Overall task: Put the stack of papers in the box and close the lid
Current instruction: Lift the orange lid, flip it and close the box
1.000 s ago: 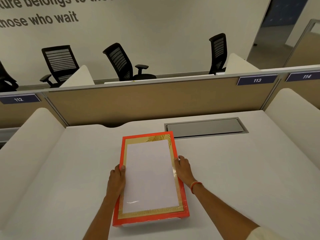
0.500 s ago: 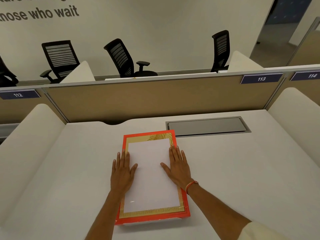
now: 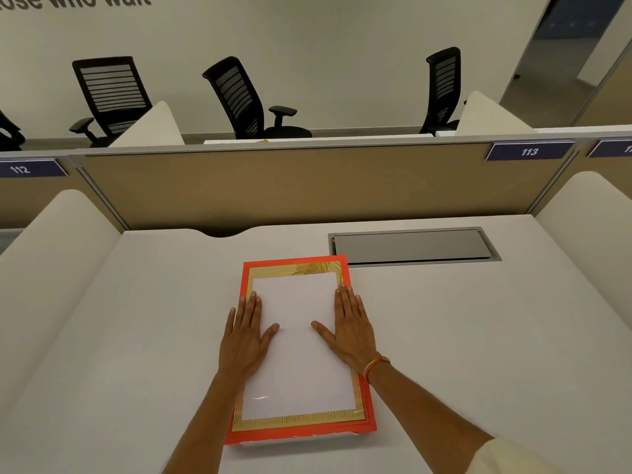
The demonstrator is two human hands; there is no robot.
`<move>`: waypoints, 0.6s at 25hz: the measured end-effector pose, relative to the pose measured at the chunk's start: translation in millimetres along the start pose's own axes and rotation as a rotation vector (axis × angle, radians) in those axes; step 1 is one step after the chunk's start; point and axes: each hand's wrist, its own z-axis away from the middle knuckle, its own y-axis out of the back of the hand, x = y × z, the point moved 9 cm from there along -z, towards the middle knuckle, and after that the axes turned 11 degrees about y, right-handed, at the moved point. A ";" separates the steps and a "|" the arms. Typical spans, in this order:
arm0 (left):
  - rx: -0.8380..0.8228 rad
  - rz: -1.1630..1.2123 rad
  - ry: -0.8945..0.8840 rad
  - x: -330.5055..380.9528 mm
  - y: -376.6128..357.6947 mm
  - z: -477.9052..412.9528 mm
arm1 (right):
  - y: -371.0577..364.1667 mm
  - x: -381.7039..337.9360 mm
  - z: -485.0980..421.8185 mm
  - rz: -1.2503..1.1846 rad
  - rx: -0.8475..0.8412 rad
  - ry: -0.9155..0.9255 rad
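Here, box (image 3: 301,350) under both flat hands, left (image 3: 244,336), right (image 3: 349,331)

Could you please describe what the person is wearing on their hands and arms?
Both hands, left and right, are bare, without gloves or rings. The right wrist carries a thin orange thread bracelet. A cream short sleeve shows on the right upper arm; both forearms are uncovered.

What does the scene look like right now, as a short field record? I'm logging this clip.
surface: white desk
box: orange box, gold-patterned border, lid with a clear window
visible through the window: white paper
left hand: flat, palm down on the lid's left side
right hand: flat, palm down on the lid's right side
behind box: grey cable hatch, shut
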 end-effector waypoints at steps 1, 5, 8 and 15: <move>-0.002 0.001 0.002 -0.3 -1.6 -1.2 | -1.6 0.7 -0.8 -0.004 -0.002 -0.004; -0.011 -0.004 0.005 0.1 -6.8 -5.2 | -6.7 3.3 -2.5 -0.005 -0.005 -0.013; -0.011 -0.001 0.012 0.3 -8.8 -6.3 | -9.3 4.6 -3.1 -0.026 0.003 -0.019; 0.015 -0.031 0.024 0.7 -10.0 -7.6 | -13.6 6.6 -4.1 -0.031 0.018 -0.030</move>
